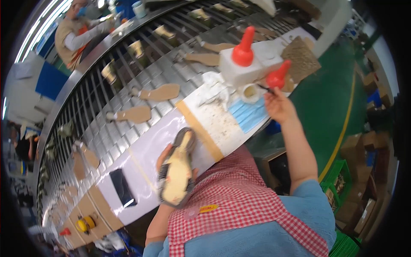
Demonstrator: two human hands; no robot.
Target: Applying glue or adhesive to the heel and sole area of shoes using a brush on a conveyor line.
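Note:
My left hand (163,155) is closed around a shoe upper (178,175), its cream underside turned up and its grey edge folded round it. The hand is mostly hidden behind the shoe, which is above the white work surface near my apron. On the right, my right hand (277,106) pinches a thin dark-handled tool (266,88). That tool points toward a small white jar (250,93) with pale contents; its working end is too small to make out. A red cone-shaped bottle (279,75) stands just beyond my right fingers.
Another red bottle (243,48) is on a white block (239,70). A blue mask (248,113) and crumpled white tissue (213,88) lie by the jar. A dark phone (122,187) lies leftward. Beyond runs a slatted metal conveyor (150,113) carrying insoles (160,92); a person (81,36) works across it.

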